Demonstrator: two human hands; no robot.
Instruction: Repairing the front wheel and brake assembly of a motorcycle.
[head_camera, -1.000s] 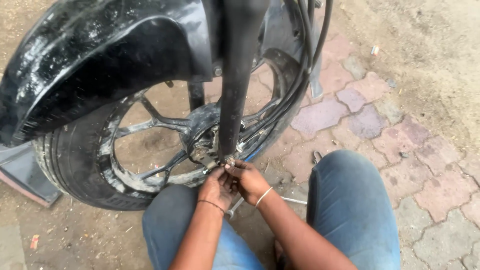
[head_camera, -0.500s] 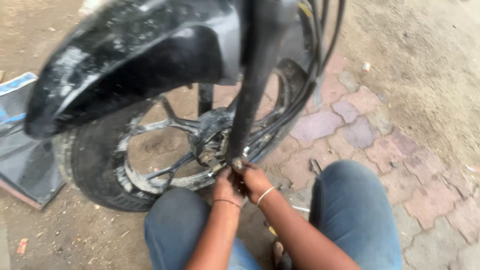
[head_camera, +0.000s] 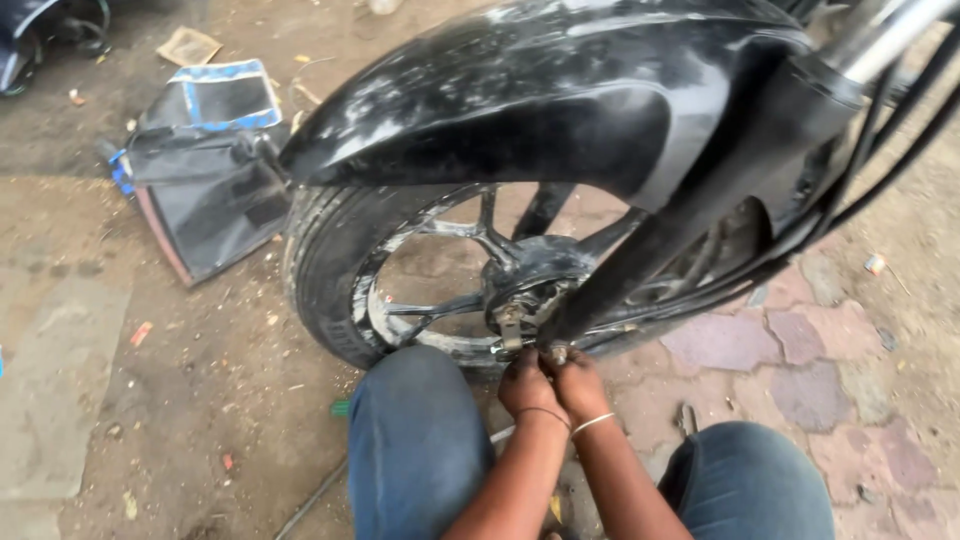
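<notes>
A person crouches on the ground before a motorcycle's front wheel (head_camera: 420, 290), both hands pressed together at the foot of the fork leg (head_camera: 640, 270), just beneath the axle hub (head_camera: 530, 290). The left hand (head_camera: 525, 383) and right hand (head_camera: 580, 385) touch side by side, fingers curled in around a small fitting (head_camera: 556, 353) at the fork's lower end; what exactly they pinch cannot be told, since the fingertips hide it.

The wheel stands mounted between the forks, tyre on the ground, with the black mudguard (head_camera: 520, 100) in place above it. Judged from this, the work at the axle end looks to be in its middle: nothing has come off the wheel, and no loose nut or spindle shows near the hands.

A thin metal rod (head_camera: 500, 436) lies between the knees (head_camera: 415, 420), partly covered by the forearms. A small dark tool (head_camera: 686, 418) rests on the paving bricks (head_camera: 800, 360) to the right. A black panel (head_camera: 205, 175) with blue trim lies on the dirt to the left, behind the tyre. Cables (head_camera: 880, 150) run down alongside the fork. The far side of the hub and the brake are blocked by the fork leg, and the motorcycle's upper part is cut off by the frame.
</notes>
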